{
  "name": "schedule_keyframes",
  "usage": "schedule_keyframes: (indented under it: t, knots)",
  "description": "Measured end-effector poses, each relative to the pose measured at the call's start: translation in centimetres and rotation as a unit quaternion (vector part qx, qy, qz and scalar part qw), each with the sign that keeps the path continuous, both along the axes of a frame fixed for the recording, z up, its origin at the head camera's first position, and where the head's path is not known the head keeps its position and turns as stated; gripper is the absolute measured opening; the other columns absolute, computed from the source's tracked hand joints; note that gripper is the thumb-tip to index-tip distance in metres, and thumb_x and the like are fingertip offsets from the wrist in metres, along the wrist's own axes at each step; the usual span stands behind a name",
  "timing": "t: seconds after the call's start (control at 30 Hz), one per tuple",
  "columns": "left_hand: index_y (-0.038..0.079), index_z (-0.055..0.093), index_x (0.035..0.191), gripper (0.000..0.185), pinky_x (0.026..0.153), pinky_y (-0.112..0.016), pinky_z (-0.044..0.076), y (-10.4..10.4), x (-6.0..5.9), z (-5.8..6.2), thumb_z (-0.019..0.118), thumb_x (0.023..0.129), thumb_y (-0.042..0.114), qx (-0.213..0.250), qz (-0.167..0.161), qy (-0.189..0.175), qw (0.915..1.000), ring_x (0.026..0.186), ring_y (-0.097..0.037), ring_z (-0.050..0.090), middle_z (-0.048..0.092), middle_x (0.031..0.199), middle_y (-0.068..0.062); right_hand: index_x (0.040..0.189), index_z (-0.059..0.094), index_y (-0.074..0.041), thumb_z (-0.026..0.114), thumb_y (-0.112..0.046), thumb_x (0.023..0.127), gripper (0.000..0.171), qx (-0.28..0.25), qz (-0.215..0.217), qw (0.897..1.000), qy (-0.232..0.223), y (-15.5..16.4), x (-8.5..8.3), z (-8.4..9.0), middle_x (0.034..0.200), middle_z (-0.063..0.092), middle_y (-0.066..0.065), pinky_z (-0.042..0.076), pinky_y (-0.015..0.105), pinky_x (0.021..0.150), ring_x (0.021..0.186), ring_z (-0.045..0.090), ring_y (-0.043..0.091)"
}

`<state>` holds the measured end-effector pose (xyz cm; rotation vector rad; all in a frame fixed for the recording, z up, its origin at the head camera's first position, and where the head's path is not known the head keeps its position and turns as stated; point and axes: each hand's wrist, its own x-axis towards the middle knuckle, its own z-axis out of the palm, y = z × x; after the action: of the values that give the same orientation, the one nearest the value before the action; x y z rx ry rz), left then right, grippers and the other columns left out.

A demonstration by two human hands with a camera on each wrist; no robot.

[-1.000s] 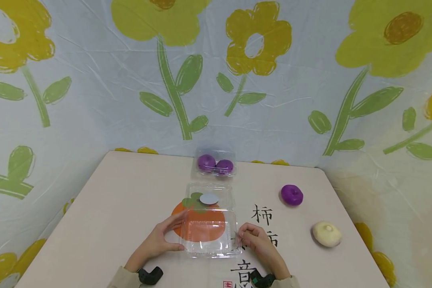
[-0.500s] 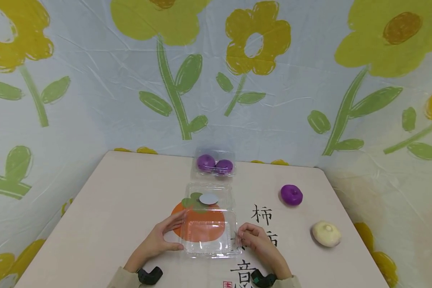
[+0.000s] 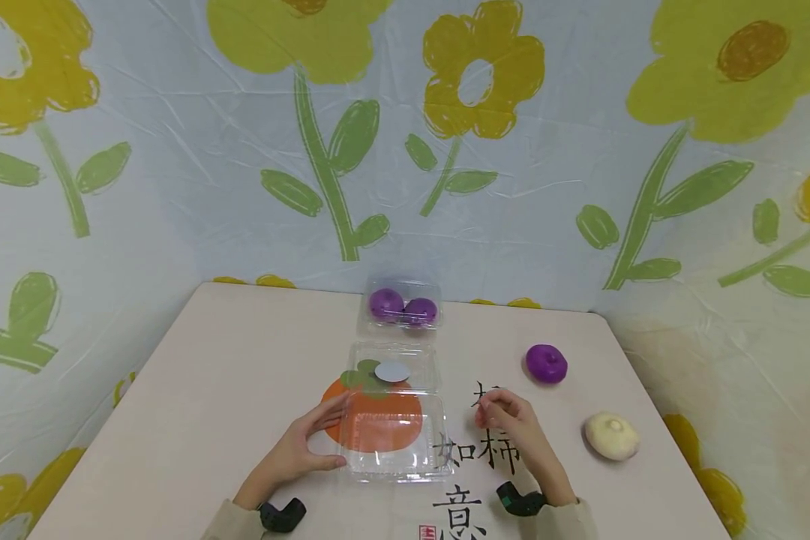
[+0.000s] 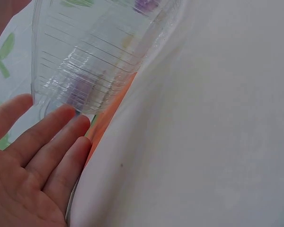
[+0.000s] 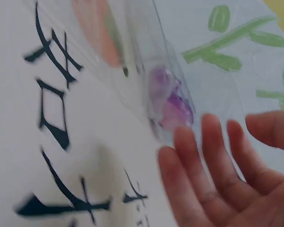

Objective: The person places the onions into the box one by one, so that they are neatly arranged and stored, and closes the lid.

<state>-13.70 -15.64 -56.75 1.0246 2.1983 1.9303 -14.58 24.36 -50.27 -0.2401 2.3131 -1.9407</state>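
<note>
Risk: your left hand (image 3: 297,452) only rests flat-fingered on the open clear plastic clamshell box (image 3: 393,435) at table centre; your right hand (image 3: 509,420), relaxed and empty, is off it at 3 o'clock, so that box could skid

Clear plastic box (image 3: 394,435), purple bun (image 3: 547,364), cream bun (image 3: 611,436), beige table (image 3: 229,375) with orange print, black characters.

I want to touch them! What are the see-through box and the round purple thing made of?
The open see-through box looks like thin glossy plastic: the orange print shows through and its ribbed walls glint. The loose round purple thing looks smooth and matte, maybe dough or soft toy material; I can't tell which.
</note>
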Motion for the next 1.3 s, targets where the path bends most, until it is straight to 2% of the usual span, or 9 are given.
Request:
schedule_keyframes:
  t: [0.17,0.3,0.37,0.43,0.57,0.67,0.77,1.1,1.3]
  knots:
    - [0.001,0.030,0.154,0.093,0.109,-0.036,0.042,0.1,0.0,0.1,0.084,0.077,0.002,-0.008,0.003,0.004,1.0000,0.134,-0.039,0.045,0.041,0.149,-0.027,0.102,0.058,0.018,0.055,0.003,0.099,0.015,-0.025,-0.129,0.985,0.111,1.1,-1.5,0.9,0.086,0.065,0.025,0.060,0.029,0.071,0.075,0.068,0.017]
    - [0.001,0.030,0.154,0.093,0.109,-0.034,0.041,0.0,0.0,-0.1,0.083,0.078,0.002,-0.009,0.003,0.004,0.9999,0.134,-0.038,0.045,0.040,0.150,-0.027,0.101,0.061,0.016,0.058,0.008,0.095,0.011,-0.005,-0.271,0.944,0.188,2.3,-3.1,1.0,0.091,0.065,0.022,0.054,0.018,0.073,0.080,0.064,0.014]
    - [0.002,0.030,0.154,0.093,0.110,-0.034,0.040,0.0,0.0,-0.2,0.083,0.078,0.002,-0.009,0.003,0.003,0.9999,0.135,-0.036,0.045,0.040,0.150,-0.027,0.106,0.061,0.015,0.060,0.005,0.094,0.016,0.012,-0.334,0.922,0.195,3.1,-3.9,0.6,0.101,0.063,0.021,0.050,0.018,0.081,0.090,0.061,0.016]
    - [0.001,0.030,0.154,0.092,0.110,-0.034,0.040,0.0,0.0,-0.2,0.083,0.078,0.002,-0.009,0.002,0.004,1.0000,0.135,-0.035,0.045,0.040,0.150,-0.027,0.117,0.059,0.011,0.062,-0.001,0.094,0.026,0.023,-0.377,0.909,0.179,3.9,-4.6,0.3,0.114,0.059,0.019,0.046,0.025,0.092,0.104,0.056,0.020]
    - [0.002,0.030,0.154,0.092,0.110,-0.034,0.040,-0.1,0.1,-0.2,0.083,0.079,0.004,-0.012,0.004,0.004,0.9999,0.135,-0.033,0.046,0.040,0.152,-0.023,0.140,0.040,0.004,0.070,-0.012,0.092,0.059,-0.004,-0.384,0.918,0.097,4.9,-5.7,-0.1,0.141,0.040,0.022,0.034,0.045,0.112,0.131,0.040,0.033]
    - [0.002,0.030,0.154,0.092,0.110,-0.034,0.040,-0.1,0.1,-0.1,0.083,0.079,0.004,-0.012,0.003,0.005,0.9999,0.135,-0.035,0.046,0.039,0.153,-0.021,0.151,0.025,-0.003,0.075,-0.020,0.089,0.082,0.003,-0.372,0.928,0.032,5.2,-6.2,-0.4,0.152,0.025,0.024,0.026,0.048,0.117,0.140,0.029,0.036]
    - [0.001,0.029,0.154,0.092,0.110,-0.036,0.040,-0.1,0.1,0.0,0.083,0.079,0.002,-0.008,0.001,0.009,0.9999,0.134,-0.039,0.044,0.038,0.154,-0.022,0.154,0.017,-0.004,0.078,-0.024,0.086,0.094,0.024,-0.376,0.926,-0.007,5.3,-6.6,-0.7,0.158,0.017,0.024,0.023,0.049,0.119,0.144,0.024,0.037]
    - [0.002,0.029,0.154,0.092,0.110,-0.036,0.040,0.0,0.0,0.0,0.082,0.079,0.004,-0.014,0.001,0.012,0.9998,0.136,-0.036,0.043,0.037,0.154,-0.023,0.157,0.007,-0.009,0.078,-0.014,0.084,0.102,0.023,-0.380,0.924,-0.049,5.9,-8.1,-2.4,0.162,0.012,0.021,0.020,0.049,0.120,0.146,0.020,0.038]
    - [0.005,0.030,0.155,0.091,0.111,-0.034,0.040,0.0,0.2,0.1,0.082,0.080,0.007,-0.023,0.006,0.003,0.9997,0.137,-0.031,0.044,0.036,0.156,-0.017,0.156,0.014,-0.005,0.079,-0.013,0.083,0.098,0.041,-0.388,0.920,-0.039,6.4,-8.1,-3.2,0.159,0.021,0.024,0.021,0.049,0.119,0.145,0.024,0.038]
